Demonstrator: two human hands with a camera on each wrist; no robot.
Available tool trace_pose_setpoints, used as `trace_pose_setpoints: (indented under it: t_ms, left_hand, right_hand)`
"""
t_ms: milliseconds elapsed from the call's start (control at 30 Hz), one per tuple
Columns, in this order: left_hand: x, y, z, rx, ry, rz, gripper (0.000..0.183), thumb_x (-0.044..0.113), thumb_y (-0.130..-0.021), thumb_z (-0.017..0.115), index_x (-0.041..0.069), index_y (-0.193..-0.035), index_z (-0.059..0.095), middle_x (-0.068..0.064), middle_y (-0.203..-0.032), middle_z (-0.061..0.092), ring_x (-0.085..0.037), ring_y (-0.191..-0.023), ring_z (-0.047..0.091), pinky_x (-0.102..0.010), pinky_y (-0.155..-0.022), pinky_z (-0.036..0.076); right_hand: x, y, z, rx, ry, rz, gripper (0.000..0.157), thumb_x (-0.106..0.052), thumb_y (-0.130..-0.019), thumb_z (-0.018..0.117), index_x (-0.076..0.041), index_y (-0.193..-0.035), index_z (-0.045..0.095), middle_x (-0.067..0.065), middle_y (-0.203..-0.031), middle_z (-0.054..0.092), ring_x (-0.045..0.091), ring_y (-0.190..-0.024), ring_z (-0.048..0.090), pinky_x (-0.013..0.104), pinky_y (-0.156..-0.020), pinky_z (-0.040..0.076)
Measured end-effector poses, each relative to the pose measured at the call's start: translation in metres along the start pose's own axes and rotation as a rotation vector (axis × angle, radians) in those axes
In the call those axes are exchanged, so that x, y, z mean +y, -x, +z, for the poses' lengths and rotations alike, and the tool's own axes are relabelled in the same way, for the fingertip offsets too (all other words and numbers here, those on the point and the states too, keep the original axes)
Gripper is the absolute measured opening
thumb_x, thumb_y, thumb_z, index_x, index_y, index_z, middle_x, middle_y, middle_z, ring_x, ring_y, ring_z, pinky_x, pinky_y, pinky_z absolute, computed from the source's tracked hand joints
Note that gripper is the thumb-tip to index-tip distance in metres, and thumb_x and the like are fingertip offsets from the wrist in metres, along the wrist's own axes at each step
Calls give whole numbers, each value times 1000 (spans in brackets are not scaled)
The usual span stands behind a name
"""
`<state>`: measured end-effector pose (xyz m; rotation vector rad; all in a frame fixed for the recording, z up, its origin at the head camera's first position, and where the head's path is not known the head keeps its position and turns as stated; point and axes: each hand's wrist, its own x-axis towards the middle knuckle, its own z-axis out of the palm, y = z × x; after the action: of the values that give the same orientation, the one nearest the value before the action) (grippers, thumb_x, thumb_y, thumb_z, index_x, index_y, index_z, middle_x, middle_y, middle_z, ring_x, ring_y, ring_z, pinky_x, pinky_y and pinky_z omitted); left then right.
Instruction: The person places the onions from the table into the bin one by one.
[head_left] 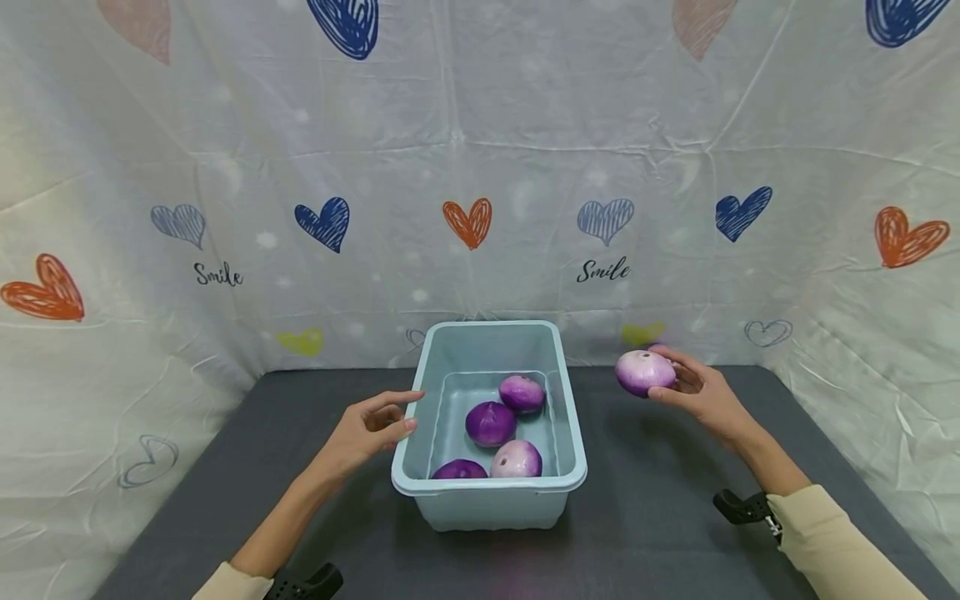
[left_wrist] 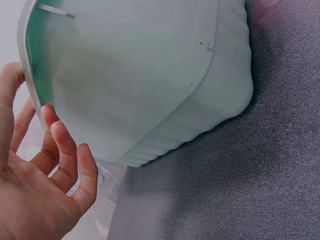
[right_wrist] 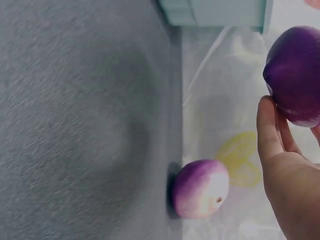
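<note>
the right hand (head_left: pixel 705 402) pinches a rounded onion (head_left: pixel 642 372) between thumb and fingers, holding it up over the dark table (head_left: pixel 637 525), to the right of a pale blue bin (head_left: pixel 487 484). one side of its smooth skin is deep purple with a small pointed tip; another fades to whitish pink. the left hand (head_left: pixel 366 430) is loosely open, a fingertip at the bin's left rim. four similar onions (head_left: pixel 491 424) lie inside.
</note>
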<state>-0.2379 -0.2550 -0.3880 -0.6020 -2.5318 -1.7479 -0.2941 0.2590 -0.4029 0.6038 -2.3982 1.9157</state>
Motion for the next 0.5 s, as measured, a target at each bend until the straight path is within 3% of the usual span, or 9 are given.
trace_pose_setpoints:
  t_ms: [167, 500]
  left_hand:
    - [-1, 1, -1, -2, 2, -11, 43, 18, -101, 68, 7, -142, 60, -14, -88, 60, -23, -71, 52, -35, -67, 48]
    - [-2, 1, -1, -2, -20, 1, 43, 18, -100, 68, 10, -142, 61, -15, -91, 62, -40, -79, 56, -38, -72, 53]
  right_hand:
    - [-11, -5, 5, -39, -51, -7, 63, -6, -98, 69, -3, -154, 40, 24, -151, 38, 20, -126, 52, 29, -91, 50]
    - [-31, -20, 17, -104, -93, -28, 69, -2, -93, 74, -7, -154, 41, 20, -148, 40, 33, -129, 48, 33, -93, 51]
